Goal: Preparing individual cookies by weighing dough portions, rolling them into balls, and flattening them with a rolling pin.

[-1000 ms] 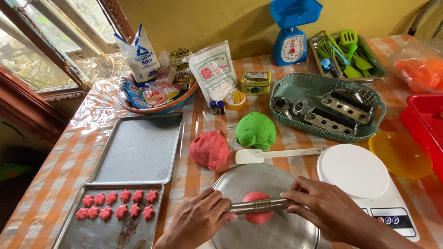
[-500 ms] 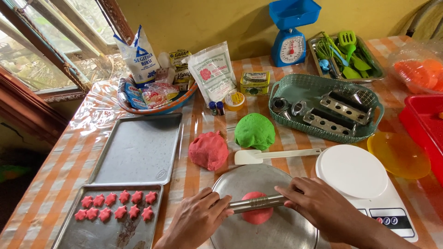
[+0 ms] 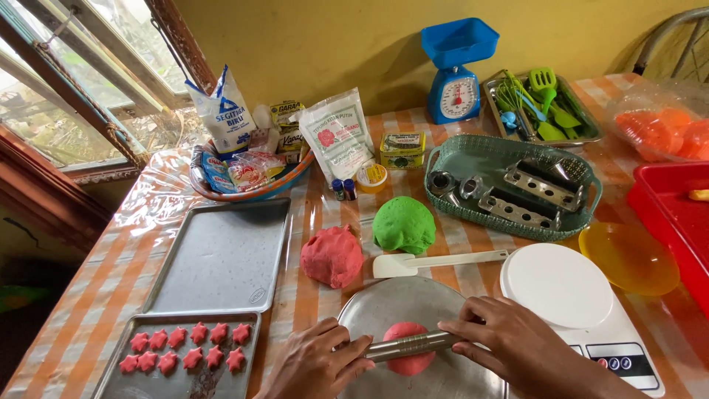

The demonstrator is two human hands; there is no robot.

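Left hand [image 3: 314, 366] and right hand [image 3: 509, 347] each hold one end of a steel rolling pin [image 3: 408, 345], both grips closed on it. The pin lies across a flattened pink dough disc [image 3: 408, 357] on a round metal tray [image 3: 413, 303] at the tabletop's [image 3: 96, 295] near edge. Behind the tray: pink dough lump [image 3: 332, 256], green dough ball [image 3: 403, 224], white spatula [image 3: 436, 262]. Further back: white flour bag with red label [image 3: 336, 137], blue-and-white bag [image 3: 224, 112], small green-yellow tin [image 3: 402, 150].

Dough piece [image 3: 408, 347] on round tray [image 3: 413, 299], roller [image 3: 410, 345] across it, baking trays [image 3: 221, 255] left, scale [image 3: 572, 295] right
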